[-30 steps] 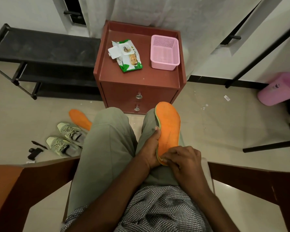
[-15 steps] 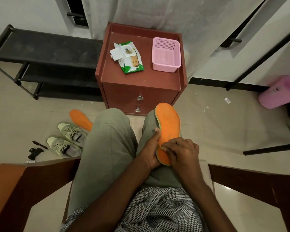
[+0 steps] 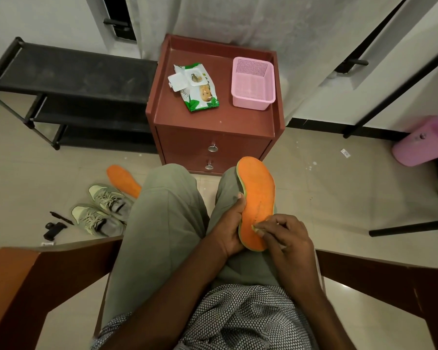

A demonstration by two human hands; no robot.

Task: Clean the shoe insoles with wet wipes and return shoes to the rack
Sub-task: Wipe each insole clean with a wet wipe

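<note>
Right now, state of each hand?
Left hand: grips the orange insole by its edge.
Right hand: fingers curled, pressing on the insole's heel end; whether it holds a wipe cannot be told.

orange insole [image 3: 257,195] on lap, shoes [image 3: 99,210] on floor

Wipes pack [image 3: 196,87] left of basket [image 3: 253,83], on cabinet [image 3: 213,122].

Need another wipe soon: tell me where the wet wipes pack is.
The wet wipes pack lies on the brown nightstand, left of the pink basket.
</note>
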